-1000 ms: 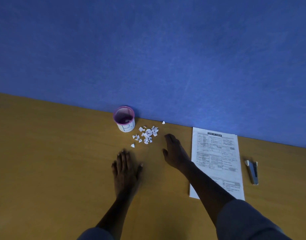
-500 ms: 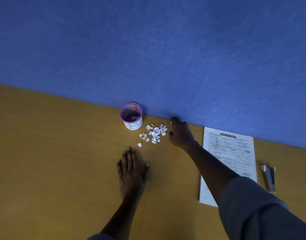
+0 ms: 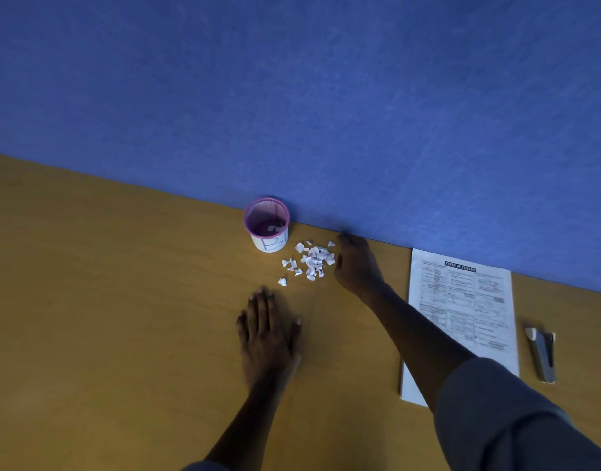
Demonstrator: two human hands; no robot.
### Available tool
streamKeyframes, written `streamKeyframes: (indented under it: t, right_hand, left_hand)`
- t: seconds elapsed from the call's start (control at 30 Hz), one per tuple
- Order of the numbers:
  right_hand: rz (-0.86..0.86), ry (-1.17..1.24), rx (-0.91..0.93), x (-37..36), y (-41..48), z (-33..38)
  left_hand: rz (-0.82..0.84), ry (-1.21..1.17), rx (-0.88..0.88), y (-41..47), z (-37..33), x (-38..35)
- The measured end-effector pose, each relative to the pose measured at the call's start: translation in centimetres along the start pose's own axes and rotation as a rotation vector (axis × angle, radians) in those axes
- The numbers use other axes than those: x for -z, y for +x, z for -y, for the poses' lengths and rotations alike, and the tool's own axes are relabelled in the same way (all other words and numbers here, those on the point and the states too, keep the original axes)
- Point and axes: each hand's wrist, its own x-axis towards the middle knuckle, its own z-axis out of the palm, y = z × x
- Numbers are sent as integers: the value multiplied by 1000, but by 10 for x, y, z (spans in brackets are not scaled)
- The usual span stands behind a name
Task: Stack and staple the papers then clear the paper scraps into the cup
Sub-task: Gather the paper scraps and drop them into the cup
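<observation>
A pink mesh cup (image 3: 267, 223) with a white label stands at the back of the wooden table, against the blue wall. A heap of small white paper scraps (image 3: 312, 261) lies just right of the cup. My right hand (image 3: 356, 264) rests edge-down on the table right beside the heap, fingers together and curled toward the wall, holding nothing I can see. My left hand (image 3: 267, 334) lies flat, palm down, fingers slightly apart, nearer to me than the scraps. The printed paper stack (image 3: 462, 314) lies to the right, and the stapler (image 3: 542, 353) lies beyond it.
The blue wall (image 3: 326, 96) runs along the table's far edge, right behind the cup and my right hand. The wooden table (image 3: 105, 300) stretches to the left. My right forearm and grey sleeve cross over the lower left corner of the paper stack.
My right hand reached forward from beside the papers to the wall, past a stray scrap, and now sits against the right side of the heap. The left hand stayed flat on the table.
</observation>
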Motion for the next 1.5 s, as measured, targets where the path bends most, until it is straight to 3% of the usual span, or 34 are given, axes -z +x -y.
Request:
streamKeyframes:
  t: [0.13, 0.23, 0.47, 0.7, 0.9, 1.07, 1.2, 1.33, 1.5]
  right_hand:
    - [92, 33, 138, -6, -7, 17]
    - [67, 57, 161, -6, 8, 26]
    - [199, -54, 305, -17, 16, 50]
    - [25, -62, 476, -28, -11, 56]
    - [81, -144, 653, -46, -18, 63]
    - [11, -118, 599, -38, -17, 36]
    - [-37, 77, 289, -13, -3, 23]
    - [59, -81, 56, -5, 6, 17]
    - [113, -67, 125, -18, -4, 29]
  left_hand:
    - [-17, -18, 3, -2, 0, 1]
    - [-13, -8, 4, -1, -1, 1]
    - [-10, -7, 13, -1, 0, 0]
    - [-26, -10, 10, -1, 0, 1]
    - [-8, 4, 17, -1, 1, 1]
    - [-24, -1, 0, -2, 1, 0]
    - [-29, -5, 2, 0, 1, 0]
    - [-27, -8, 9, -1, 0, -1]
    - [-33, -10, 6, -1, 0, 0]
